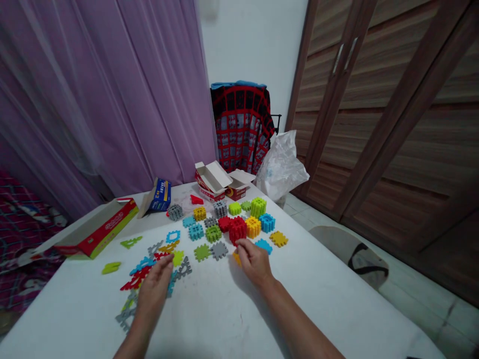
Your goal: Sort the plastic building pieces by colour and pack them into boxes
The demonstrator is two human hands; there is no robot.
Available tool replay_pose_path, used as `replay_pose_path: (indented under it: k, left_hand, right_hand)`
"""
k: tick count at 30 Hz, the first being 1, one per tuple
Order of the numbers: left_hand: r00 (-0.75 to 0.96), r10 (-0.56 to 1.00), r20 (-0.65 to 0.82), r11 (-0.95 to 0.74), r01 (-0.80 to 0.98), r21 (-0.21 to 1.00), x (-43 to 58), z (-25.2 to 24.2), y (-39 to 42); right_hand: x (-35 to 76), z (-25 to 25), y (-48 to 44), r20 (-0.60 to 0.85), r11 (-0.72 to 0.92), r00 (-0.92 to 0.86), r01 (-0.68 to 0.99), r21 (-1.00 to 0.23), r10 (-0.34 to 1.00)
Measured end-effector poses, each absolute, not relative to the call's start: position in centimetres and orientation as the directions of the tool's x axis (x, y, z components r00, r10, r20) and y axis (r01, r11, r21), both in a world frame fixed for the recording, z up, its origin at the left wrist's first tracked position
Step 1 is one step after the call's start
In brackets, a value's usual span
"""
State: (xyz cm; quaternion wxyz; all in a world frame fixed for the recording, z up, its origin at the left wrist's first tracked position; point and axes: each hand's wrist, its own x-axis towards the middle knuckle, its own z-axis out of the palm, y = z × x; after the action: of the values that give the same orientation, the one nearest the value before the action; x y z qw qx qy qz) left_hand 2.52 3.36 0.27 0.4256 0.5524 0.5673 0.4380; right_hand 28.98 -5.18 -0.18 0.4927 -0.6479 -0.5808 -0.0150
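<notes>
White table [209, 309], one, bearing four cartons [110, 225]. Left hand [154, 283] beside lime piece [178, 258], right hand [256, 264] over orange piece [236, 258] just before red block [238, 230]; both with fingers close together, grip impossible to tell. Apparently assembled: about eleven blocks [253, 227], rear centre. Apparently yet unassembled: at least ten loose flat pieces [136, 280], left side.
</notes>
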Motion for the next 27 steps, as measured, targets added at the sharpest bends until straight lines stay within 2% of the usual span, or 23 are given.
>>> replay_pose_path:
  k: [2,4,8,12,16,22,25,27]
  left_hand:
    - [-0.096,0.991,0.093,-0.040,0.454,0.890,-0.4,-0.4,3.8]
    - [-0.083,0.974,0.210,-0.123,0.584,0.802,-2.9,-0.9,3.8]
    - [-0.061,0.927,0.370,-0.234,0.678,0.697,-6.2,-1.7,3.4]
    - [-0.124,0.940,0.318,-0.155,0.674,0.722,-7.5,-2.5,3.6]
    - [-0.162,0.961,0.226,-0.068,0.652,0.756,-7.6,-3.1,3.8]
    - [-0.182,0.951,0.250,-0.085,0.623,0.777,-7.6,-4.2,3.9]
    - [-0.172,0.952,0.252,-0.101,0.601,0.793,-7.7,-4.7,4.2]
    - [-0.123,0.945,0.304,-0.164,0.624,0.764,-7.8,-4.9,4.3]
  right_hand:
    - [26.7,-0.6,-5.3,0.586,0.231,0.195,0.787,-0.572,0.787]
    - [24.5,-1.1,-5.4,0.562,0.292,0.071,0.796,-0.530,0.824]
    - [21.1,-2.3,-5.7,0.485,0.365,-0.103,0.795,-0.485,0.868]
    - [19.2,-3.3,-5.5,0.420,0.380,-0.162,0.771,-0.510,0.893]
    - [17.8,-3.7,-4.6,0.409,0.342,-0.107,0.753,-0.562,0.906]
    - [16.0,-4.0,-2.6,0.482,0.334,-0.005,0.727,-0.600,0.876]
    - [15.6,-4.1,-2.1,0.516,0.378,-0.044,0.734,-0.565,0.856]
    - [15.6,-4.2,-2.0,0.518,0.395,-0.073,0.738,-0.546,0.852]
